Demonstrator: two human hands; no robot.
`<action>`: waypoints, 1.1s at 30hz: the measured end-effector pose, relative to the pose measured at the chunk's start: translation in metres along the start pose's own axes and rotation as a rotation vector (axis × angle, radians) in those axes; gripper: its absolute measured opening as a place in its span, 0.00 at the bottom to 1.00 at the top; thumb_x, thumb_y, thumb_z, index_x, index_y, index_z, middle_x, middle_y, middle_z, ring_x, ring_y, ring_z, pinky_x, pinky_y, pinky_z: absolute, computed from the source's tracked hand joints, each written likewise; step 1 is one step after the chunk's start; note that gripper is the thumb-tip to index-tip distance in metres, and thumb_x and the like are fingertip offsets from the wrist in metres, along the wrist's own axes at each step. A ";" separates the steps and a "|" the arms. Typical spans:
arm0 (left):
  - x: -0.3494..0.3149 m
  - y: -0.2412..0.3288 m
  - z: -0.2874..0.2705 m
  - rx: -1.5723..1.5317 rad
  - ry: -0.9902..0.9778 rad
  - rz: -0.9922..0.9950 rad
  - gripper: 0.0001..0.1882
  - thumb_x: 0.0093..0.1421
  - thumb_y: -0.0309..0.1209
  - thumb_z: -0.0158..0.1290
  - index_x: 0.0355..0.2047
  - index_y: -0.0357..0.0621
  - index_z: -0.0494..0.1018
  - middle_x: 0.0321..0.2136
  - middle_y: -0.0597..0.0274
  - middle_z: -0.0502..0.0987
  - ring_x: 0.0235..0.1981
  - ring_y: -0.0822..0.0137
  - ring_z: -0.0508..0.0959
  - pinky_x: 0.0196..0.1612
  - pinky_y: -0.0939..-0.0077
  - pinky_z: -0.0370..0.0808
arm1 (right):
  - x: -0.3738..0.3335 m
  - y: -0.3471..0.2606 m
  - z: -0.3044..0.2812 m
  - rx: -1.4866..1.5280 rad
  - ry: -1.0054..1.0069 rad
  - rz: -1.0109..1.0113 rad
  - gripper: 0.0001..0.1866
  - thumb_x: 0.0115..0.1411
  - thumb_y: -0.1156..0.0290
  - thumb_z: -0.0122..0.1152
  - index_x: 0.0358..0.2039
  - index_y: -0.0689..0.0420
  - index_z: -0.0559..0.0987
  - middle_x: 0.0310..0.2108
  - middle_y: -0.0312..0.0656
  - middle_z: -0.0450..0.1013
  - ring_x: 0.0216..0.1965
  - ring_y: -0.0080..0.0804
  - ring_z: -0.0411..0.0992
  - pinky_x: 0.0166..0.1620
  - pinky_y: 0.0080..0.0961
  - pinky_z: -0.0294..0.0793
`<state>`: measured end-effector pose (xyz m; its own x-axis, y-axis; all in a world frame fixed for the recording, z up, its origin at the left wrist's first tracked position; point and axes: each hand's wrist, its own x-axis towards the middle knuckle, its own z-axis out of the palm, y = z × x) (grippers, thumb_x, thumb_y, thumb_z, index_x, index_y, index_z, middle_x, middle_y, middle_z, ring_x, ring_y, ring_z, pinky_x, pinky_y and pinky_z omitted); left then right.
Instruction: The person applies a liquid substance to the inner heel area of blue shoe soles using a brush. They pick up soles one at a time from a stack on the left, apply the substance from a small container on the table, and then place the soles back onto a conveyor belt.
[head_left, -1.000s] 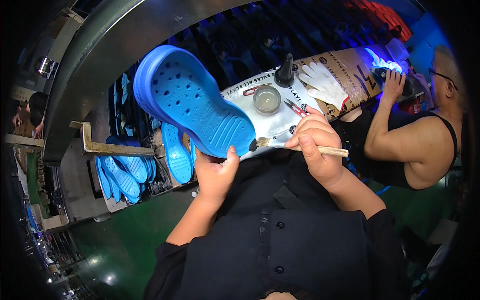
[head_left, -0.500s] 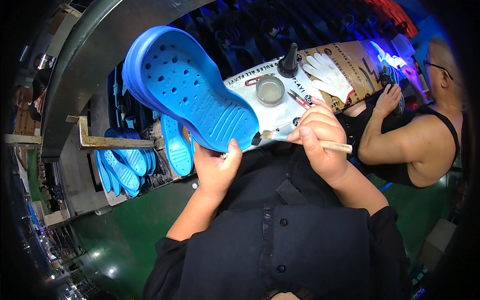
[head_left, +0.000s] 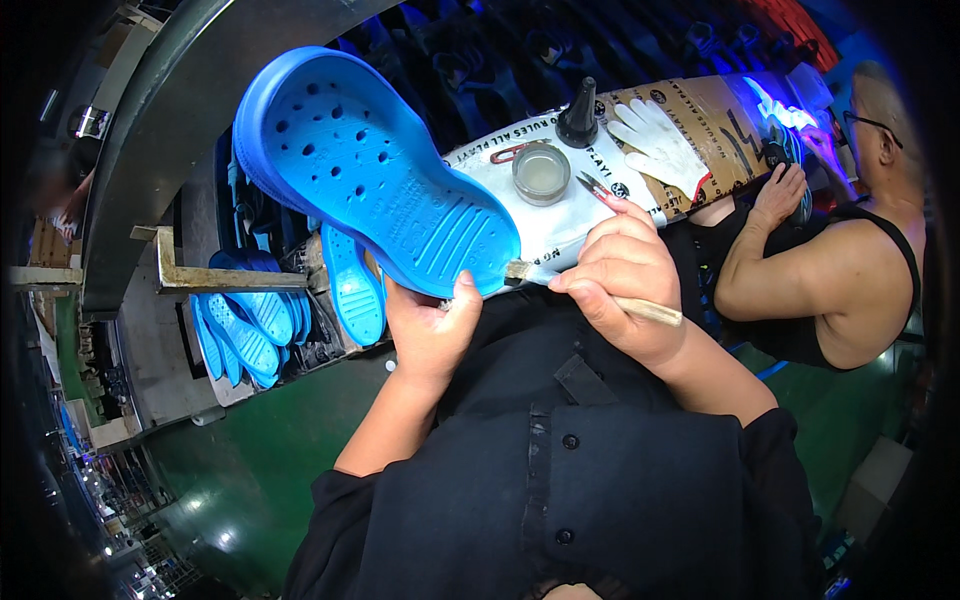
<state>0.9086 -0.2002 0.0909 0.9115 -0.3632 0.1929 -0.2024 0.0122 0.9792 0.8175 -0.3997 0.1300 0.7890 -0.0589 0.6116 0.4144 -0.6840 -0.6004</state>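
A large blue clog-style shoe sole (head_left: pixel 350 190), dotted with holes and ridged toward its near end, is tilted up before me. My left hand (head_left: pixel 432 325) grips its near end, thumb on the edge, other fingers hidden underneath. Between the fingers of my right hand (head_left: pixel 628 285) is a paintbrush (head_left: pixel 652 311) with a pale wooden handle. Its bristles meet the sole's near right edge by a small black patch. Beyond that hand, a round jar (head_left: pixel 541 188) of cloudy liquid stands on the covered worktop (head_left: pixel 535 225).
A black cone-tipped bottle (head_left: pixel 577 125), thread snips (head_left: pixel 594 186), red-handled snips (head_left: pixel 518 152) and a white glove (head_left: pixel 655 145) lie around the jar. Blue soles (head_left: pixel 240 338) hang at left by a metal bar (head_left: pixel 230 283). A co-worker (head_left: pixel 840 265) sits at right.
My right hand has shifted slightly left with the paintbrush, bringing its bristles onto the sole's edge. The sole has moved a little up and left in my left hand.
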 end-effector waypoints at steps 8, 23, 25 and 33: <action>-0.001 -0.004 0.002 -0.011 0.055 0.074 0.30 0.53 0.24 0.55 0.55 0.35 0.56 0.49 0.51 0.69 0.48 0.62 0.72 0.54 0.66 0.67 | -0.006 0.005 -0.001 0.113 0.073 0.113 0.10 0.55 0.65 0.60 0.19 0.53 0.80 0.18 0.34 0.70 0.27 0.29 0.70 0.55 0.36 0.59; 0.005 -0.001 0.002 0.007 0.106 0.139 0.31 0.53 0.23 0.55 0.55 0.35 0.54 0.48 0.50 0.68 0.47 0.63 0.72 0.52 0.69 0.69 | 0.002 0.001 0.001 0.224 0.106 0.138 0.13 0.59 0.68 0.54 0.20 0.55 0.80 0.18 0.35 0.71 0.26 0.30 0.70 0.55 0.36 0.60; 0.004 0.000 0.002 0.010 0.095 0.142 0.30 0.54 0.24 0.55 0.55 0.35 0.54 0.48 0.50 0.68 0.47 0.62 0.72 0.53 0.68 0.68 | 0.003 0.000 0.005 0.167 0.044 0.108 0.13 0.59 0.68 0.55 0.20 0.55 0.80 0.19 0.35 0.71 0.27 0.30 0.70 0.54 0.36 0.60; 0.005 0.000 -0.001 -0.048 0.118 0.119 0.31 0.54 0.25 0.55 0.56 0.36 0.55 0.49 0.51 0.68 0.49 0.62 0.71 0.56 0.67 0.65 | -0.005 0.001 -0.001 0.172 0.068 0.179 0.13 0.59 0.69 0.55 0.18 0.55 0.79 0.19 0.34 0.72 0.26 0.30 0.69 0.54 0.34 0.60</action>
<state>0.9138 -0.2014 0.0920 0.9184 -0.2443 0.3112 -0.2970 0.0941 0.9502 0.8137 -0.4007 0.1265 0.8268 -0.2204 0.5174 0.3466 -0.5249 -0.7774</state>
